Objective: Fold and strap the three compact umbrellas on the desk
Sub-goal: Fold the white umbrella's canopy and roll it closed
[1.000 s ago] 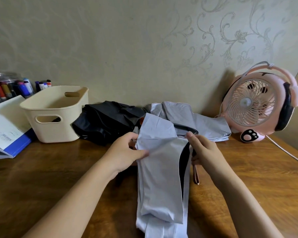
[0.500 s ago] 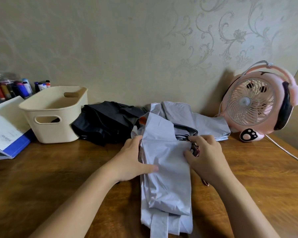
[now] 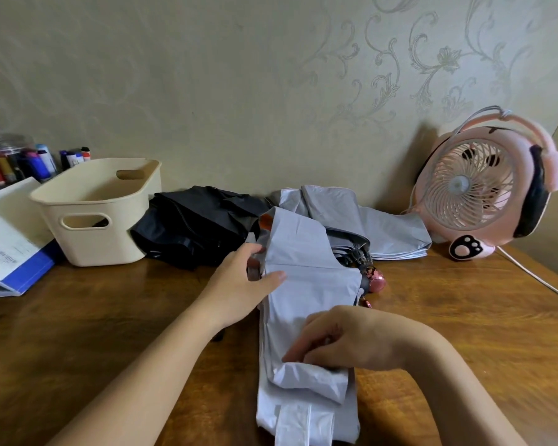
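Observation:
A pale grey compact umbrella (image 3: 310,284) lies lengthwise on the wooden desk (image 3: 110,333) in front of me, its fabric folded flat and its strap (image 3: 295,423) hanging at the near end. My left hand (image 3: 242,284) grips its left edge near the top, thumb over the fabric. My right hand (image 3: 345,341) lies across the lower part, its fingers pinching a fold of the fabric. A second grey umbrella (image 3: 377,226) lies behind by the wall. An unfolded black umbrella (image 3: 194,223) sits to the left of it.
A cream plastic basket (image 3: 100,214) stands at the back left, with papers on a blue folder (image 3: 10,249) and a jar of markers (image 3: 10,162) beyond it. A pink desk fan (image 3: 484,191) stands at the back right, its white cord (image 3: 538,278) trailing along the desk.
My right hand has slid from the umbrella's upper right edge down to its lower part. The fabric flap now lies folded over. My left hand has stayed at the upper left edge.

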